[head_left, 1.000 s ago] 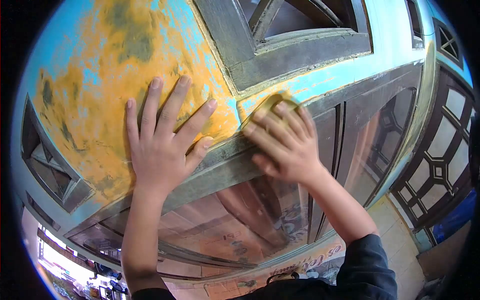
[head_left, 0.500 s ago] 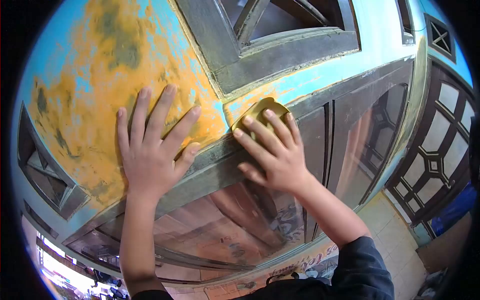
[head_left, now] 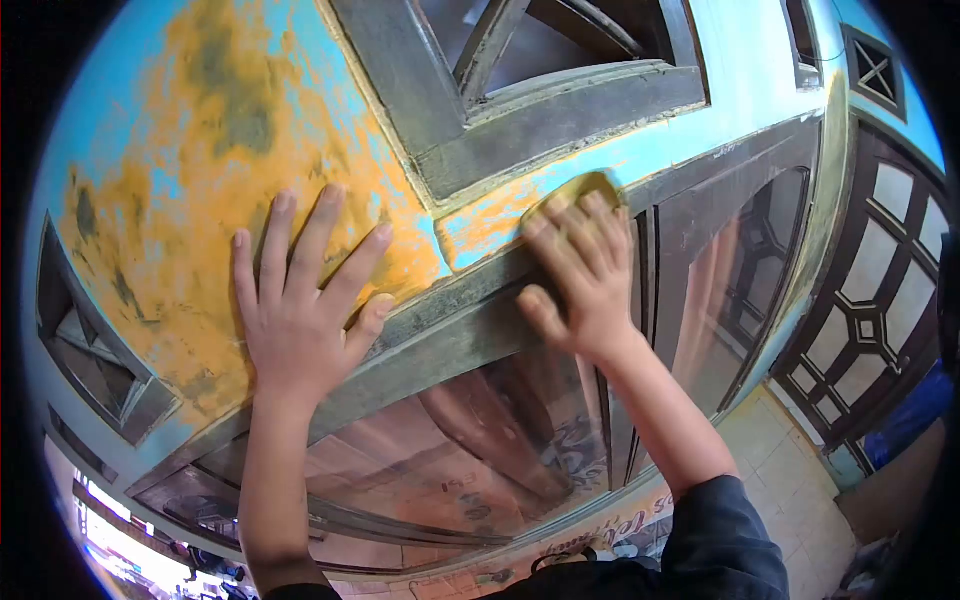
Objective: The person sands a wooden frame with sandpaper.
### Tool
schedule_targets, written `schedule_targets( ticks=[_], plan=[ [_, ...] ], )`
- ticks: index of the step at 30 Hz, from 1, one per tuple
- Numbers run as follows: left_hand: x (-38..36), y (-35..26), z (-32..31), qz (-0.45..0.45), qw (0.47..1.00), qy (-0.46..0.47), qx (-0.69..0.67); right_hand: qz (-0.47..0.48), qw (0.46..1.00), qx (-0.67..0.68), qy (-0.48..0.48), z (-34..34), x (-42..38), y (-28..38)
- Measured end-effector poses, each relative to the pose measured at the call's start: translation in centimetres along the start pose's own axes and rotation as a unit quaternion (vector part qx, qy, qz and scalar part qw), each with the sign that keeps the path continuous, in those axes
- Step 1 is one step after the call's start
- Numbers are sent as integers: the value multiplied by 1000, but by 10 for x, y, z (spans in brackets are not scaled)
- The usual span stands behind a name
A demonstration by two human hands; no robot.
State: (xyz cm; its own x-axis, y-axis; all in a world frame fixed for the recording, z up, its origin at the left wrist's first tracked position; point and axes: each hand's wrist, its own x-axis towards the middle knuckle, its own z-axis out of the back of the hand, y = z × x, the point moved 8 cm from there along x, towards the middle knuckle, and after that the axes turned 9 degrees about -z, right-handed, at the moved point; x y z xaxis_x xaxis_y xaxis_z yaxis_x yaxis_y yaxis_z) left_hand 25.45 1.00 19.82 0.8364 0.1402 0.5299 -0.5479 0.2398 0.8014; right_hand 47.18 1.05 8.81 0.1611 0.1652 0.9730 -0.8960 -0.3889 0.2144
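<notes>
My left hand (head_left: pixel 305 315) lies flat with spread fingers on a wall (head_left: pixel 210 170) of patchy orange and blue paint with dark smudges. To its right, my right hand (head_left: pixel 590 295) presses a yellowish piece of sandpaper (head_left: pixel 592 183) against the narrow painted strip between two dark wooden frames. Its fingers lie close together over the sheet, slightly blurred, with the thumb held apart near the lower frame. The underside of the sheet is hidden against the wall.
Above the strip is a dark wooden window frame (head_left: pixel 560 115). Below runs a dark wooden beam (head_left: pixel 440 335) over glass panes. A panelled door (head_left: pixel 865 290) stands at the right beside a tiled floor (head_left: pixel 775 470). A smaller vent frame (head_left: pixel 140 405) is at the left.
My right hand has slid right and slightly up along the strip with the sandpaper, uncovering more orange and blue paint. My left hand stays on the wall; the view has shifted slightly.
</notes>
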Motion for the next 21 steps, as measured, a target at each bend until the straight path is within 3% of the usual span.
schedule_targets(
  ticks=[1, 4, 6, 8, 10, 12, 14, 16, 19, 21],
  plan=[
    [0, 0, 0, -1, 1000, -1, 0, 41, 998, 12, 41, -7, -9, 7],
    [0, 1, 0, -1, 1000, 0, 4, 19, 999, -33, -23, 4, 1, -27],
    [0, 0, 0, -2, 1000, 7, 10, -65, 994, -43, -83, 16, 8, -49],
    [-1, 1, -1, -5, 1000, 4, 13, -42, 997, -17, -56, 12, 5, -26],
    [0, 1, 0, -3, 1000, -4, 7, 40, 998, -27, 33, -1, -6, -5],
    [0, 1, 1, 4, 1000, -14, -7, 46, 998, -50, 17, 5, 0, -19],
    [0, 1, 1, 5, 1000, -7, -7, -66, 994, -28, -85, 19, 14, -53],
    [1, 1, 1, 5, 1000, -3, -2, -71, 993, -26, -88, 22, 19, -44],
    [1, 0, 1, 0, 1000, -1, 6, 44, 998, -16, 50, -1, 2, 5],
    [1, 0, 1, -1, 1000, -4, 3, 30, 999, -34, 9, 4, 9, -9]
  ],
)
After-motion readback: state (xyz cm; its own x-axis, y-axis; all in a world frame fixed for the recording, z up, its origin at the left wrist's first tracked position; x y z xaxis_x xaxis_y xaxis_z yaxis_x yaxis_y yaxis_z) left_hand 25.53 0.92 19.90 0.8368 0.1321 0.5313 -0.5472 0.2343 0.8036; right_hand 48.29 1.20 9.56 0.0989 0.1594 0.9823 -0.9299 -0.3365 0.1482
